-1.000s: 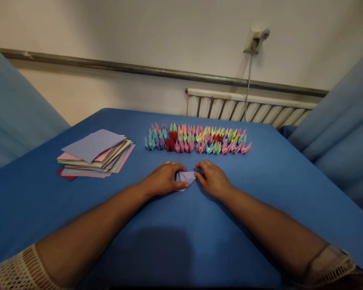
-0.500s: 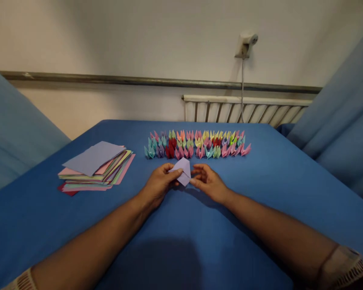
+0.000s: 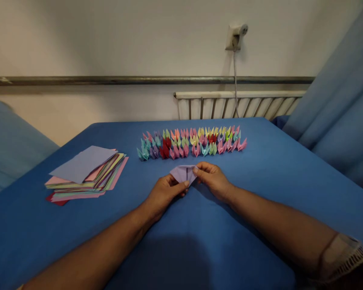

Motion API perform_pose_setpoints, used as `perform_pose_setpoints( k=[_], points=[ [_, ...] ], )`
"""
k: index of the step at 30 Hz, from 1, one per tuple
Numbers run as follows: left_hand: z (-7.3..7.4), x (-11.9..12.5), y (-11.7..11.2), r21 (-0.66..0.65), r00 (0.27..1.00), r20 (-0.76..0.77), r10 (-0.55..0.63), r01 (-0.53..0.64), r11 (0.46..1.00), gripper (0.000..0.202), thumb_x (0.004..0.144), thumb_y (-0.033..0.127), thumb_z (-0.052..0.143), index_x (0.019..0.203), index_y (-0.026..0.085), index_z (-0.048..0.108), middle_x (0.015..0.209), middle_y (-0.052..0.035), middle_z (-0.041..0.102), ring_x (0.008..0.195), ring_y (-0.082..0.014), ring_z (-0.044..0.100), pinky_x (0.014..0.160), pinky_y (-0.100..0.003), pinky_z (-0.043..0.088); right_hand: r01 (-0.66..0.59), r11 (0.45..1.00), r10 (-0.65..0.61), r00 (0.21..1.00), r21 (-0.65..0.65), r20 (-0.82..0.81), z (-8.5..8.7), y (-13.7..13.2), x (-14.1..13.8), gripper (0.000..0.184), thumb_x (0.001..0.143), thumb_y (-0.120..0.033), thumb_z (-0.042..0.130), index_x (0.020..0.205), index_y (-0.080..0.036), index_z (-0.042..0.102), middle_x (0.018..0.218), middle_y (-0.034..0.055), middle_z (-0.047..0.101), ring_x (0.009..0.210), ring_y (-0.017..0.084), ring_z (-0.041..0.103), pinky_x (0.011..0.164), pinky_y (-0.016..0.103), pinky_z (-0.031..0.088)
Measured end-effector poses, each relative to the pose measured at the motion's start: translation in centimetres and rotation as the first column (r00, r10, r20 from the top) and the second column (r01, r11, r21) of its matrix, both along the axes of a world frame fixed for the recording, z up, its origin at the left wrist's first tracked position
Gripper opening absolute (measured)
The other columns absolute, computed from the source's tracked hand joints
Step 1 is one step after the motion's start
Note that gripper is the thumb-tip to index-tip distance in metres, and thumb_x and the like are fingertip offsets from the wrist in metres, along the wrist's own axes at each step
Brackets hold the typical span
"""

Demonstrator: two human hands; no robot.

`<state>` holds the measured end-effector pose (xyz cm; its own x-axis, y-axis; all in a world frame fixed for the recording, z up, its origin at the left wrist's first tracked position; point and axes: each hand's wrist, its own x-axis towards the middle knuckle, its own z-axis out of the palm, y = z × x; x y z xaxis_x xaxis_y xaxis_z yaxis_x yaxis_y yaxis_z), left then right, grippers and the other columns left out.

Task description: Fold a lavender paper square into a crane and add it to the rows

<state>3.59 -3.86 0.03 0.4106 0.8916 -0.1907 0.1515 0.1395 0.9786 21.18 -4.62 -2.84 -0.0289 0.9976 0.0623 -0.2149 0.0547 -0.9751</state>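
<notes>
A small folded lilac paper [image 3: 182, 173] is held between both hands just above the blue cloth. My left hand [image 3: 164, 193] pinches its lower near edge with thumb and fingers. My right hand [image 3: 212, 179] pinches its right corner. Beyond them stand two rows of several small folded paper figures [image 3: 190, 142] in pink, red, teal, yellow and green. A stack of flat coloured paper sheets [image 3: 86, 173], lilac on top, lies to the left of my left hand.
The blue-covered table [image 3: 260, 177] reaches to a beige wall with a metal rail [image 3: 109, 80]. A white slatted frame [image 3: 236, 105] and a wall socket with a cable [image 3: 235, 38] are behind. Blue fabric [image 3: 341, 104] rises on both sides.
The lilac paper was pressed flat on the cloth, then lifted. Now it is turned wider between both hands. The view has shifted slightly to the right.
</notes>
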Motion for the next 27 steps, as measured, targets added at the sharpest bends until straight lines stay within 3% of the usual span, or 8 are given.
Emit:
perform_pose_setpoints(
  k=[2,5,8,12,16,18,23,27],
  points=[
    [0.2,-0.2,0.1,0.133,0.995,-0.078,0.069,-0.059,0.989,0.030,0.072,0.043,0.071,0.078,0.016,0.060,0.070,-0.0011,0.061,0.065,-0.0145,0.057,0.065,-0.029,0.047,0.045,0.999,-0.045,0.999,0.004,0.008,0.0,0.1,0.1,0.025,0.076,-0.042,0.065,0.069,-0.019,0.057,0.062,-0.0040,0.051,0.056,0.010,0.044,0.058,0.026,0.037],
    [0.5,-0.8,0.6,0.430,0.962,-0.150,0.230,-0.146,0.891,0.037,0.069,0.042,0.073,0.093,0.018,0.058,0.091,-0.0039,0.063,0.082,-0.0183,0.061,0.077,-0.032,0.049,0.069,0.996,-0.072,0.995,0.051,0.073,0.0,0.3,0.5,0.022,0.076,-0.037,0.063,0.065,-0.020,0.053,0.057,-0.0056,0.046,0.054,0.010,0.040,0.056,0.025,0.033],
    [0.9,-1.2,0.9,0.522,0.955,-0.237,0.176,-0.028,0.853,0.054,0.070,0.041,0.073,0.116,0.020,0.056,0.110,-0.0075,0.062,0.088,-0.0196,0.060,0.078,-0.034,0.050,-0.028,0.996,0.018,0.992,0.081,0.127,0.1,0.2,0.9,0.018,0.074,-0.033,0.062,0.066,-0.020,0.052,0.059,-0.0056,0.048,0.054,0.010,0.042,0.056,0.025,0.034],
    [1.5,-1.2,0.7,0.499,0.946,-0.307,0.100,0.071,0.864,0.050,0.074,0.042,0.068,0.117,0.020,0.061,0.108,-0.0080,0.065,0.083,-0.0194,0.060,0.068,-0.031,0.048,-0.178,0.973,0.134,0.954,0.147,0.270,0.8,-0.4,1.1,0.010,0.074,-0.027,0.058,0.070,-0.020,0.055,0.068,-0.0026,0.055,0.063,0.012,0.050,0.063,0.027,0.041],
    [1.8,-0.9,0.6,0.386,0.941,-0.335,0.048,0.090,0.918,0.031,0.074,0.043,0.067,0.092,0.018,0.071,0.081,-0.0036,0.067,0.068,-0.0161,0.056,0.062,-0.028,0.043,-0.263,0.927,0.131,0.894,0.267,0.429,1.2,-0.9,1.1,0.004,0.074,-0.020,0.057,0.070,-0.019,0.056,0.085,0.0012,0.062,0.083,0.016,0.058,0.082,0.031,0.045],
    [1.6,-0.7,0.7,0.304,0.965,-0.262,0.001,0.082,0.949,0.025,0.073,0.040,0.067,0.080,0.016,0.071,0.073,-0.0019,0.065,0.066,-0.0146,0.055,0.062,-0.026,0.042,-0.237,0.929,0.096,0.896,0.284,0.434,0.9,-0.9,1.0,0.003,0.075,-0.019,0.056,0.073,-0.019,0.057,0.084,0.0008,0.062,0.082,0.015,0.058,0.081,0.030,0.045],
    [1.0,-0.8,0.9,0.064,0.997,-0.078,0.027,-0.022,0.998,0.026,0.070,0.038,0.070,0.063,0.015,0.060,0.051,0.0043,0.050,0.047,-0.0074,0.040,0.047,-0.020,0.028,-0.033,0.983,-0.018,0.963,0.182,0.268,-0.4,-0.4,0.4,0.011,0.080,-0.029,0.059,0.077,-0.019,0.056,0.066,-0.0041,0.055,0.061,0.012,0.052,0.060,0.025,0.043],
    [0.7,-0.8,0.8,0.024,0.993,-0.011,0.118,-0.118,0.993,0.028,0.072,0.039,0.071,0.066,0.015,0.059,0.048,0.0054,0.047,0.043,-0.0062,0.037,0.044,-0.020,0.027,-0.064,0.991,0.059,0.997,0.122,0.042,-0.6,-0.3,-0.4,0.029,0.072,-0.032,0.072,0.091,-0.021,0.053,0.080,-0.0018,0.064,0.072,0.013,0.061,0.069,0.027,0.048]
  ],
)
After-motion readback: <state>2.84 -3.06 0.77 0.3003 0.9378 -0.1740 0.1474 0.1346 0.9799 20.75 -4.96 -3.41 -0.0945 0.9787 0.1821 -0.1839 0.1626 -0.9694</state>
